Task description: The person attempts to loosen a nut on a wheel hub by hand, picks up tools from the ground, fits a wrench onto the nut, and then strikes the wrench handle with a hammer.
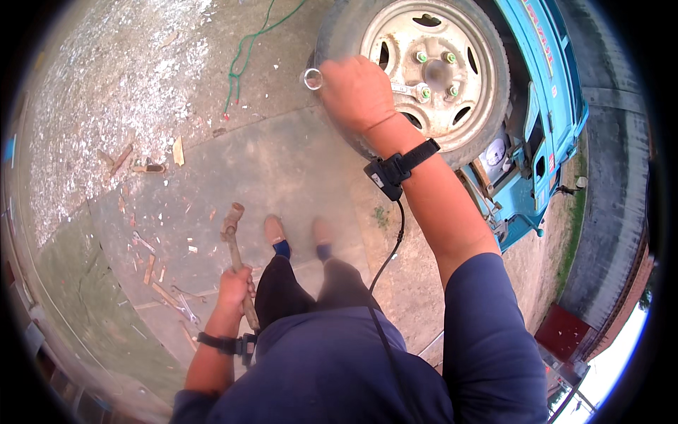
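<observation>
My left hand is closed round the wooden handle of a hammer, whose rusty head points up and away from me. Stretched forward, my right hand grips a wrench; it is slightly blurred. The wrench's ring end sticks out on the left of my fist, and its other end meets the lower left nut of a wheel. That pale, rusty wheel rim sits inside a black tire. Several other nuts with green marks surround the dark hub.
A turquoise truck body stands behind the wheel at right. A green cord lies on the concrete ahead. Loose wrenches and wood scraps litter the ground at left. A black cable hangs from my right wrist strap.
</observation>
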The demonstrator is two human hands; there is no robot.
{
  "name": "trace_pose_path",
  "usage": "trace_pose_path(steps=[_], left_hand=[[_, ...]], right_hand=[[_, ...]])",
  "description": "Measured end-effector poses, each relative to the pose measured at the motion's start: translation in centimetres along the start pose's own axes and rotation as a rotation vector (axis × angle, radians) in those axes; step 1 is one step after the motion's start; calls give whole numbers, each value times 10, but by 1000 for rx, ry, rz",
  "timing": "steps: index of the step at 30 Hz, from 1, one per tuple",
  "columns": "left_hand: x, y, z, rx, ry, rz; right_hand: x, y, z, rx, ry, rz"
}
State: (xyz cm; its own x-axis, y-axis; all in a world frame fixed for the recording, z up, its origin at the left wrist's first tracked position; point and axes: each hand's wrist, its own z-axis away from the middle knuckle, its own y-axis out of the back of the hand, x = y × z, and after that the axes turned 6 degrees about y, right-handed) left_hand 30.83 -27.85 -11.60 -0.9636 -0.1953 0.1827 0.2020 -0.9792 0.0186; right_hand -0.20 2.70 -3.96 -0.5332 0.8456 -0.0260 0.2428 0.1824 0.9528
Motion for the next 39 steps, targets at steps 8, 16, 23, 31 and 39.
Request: trace_pose_path(steps=[8,16,23,31,39], left_hand=[[1,7,-3,6,-21,59],[44,-12,21,-105,-145,94],[81,-47,65,-401,-331,17],[155,-82,59,-172,-512,-439],[168,-57,68,-227,-472,-740]], right_hand=[[-15,14,46,-29,-101,-94],[-5,-1,95,-54,-53,-152],[-3,-1,102,-36,-32,-162],[1,-5,103,20,-2,-183],[2,-6,105,19,-1,-190]])
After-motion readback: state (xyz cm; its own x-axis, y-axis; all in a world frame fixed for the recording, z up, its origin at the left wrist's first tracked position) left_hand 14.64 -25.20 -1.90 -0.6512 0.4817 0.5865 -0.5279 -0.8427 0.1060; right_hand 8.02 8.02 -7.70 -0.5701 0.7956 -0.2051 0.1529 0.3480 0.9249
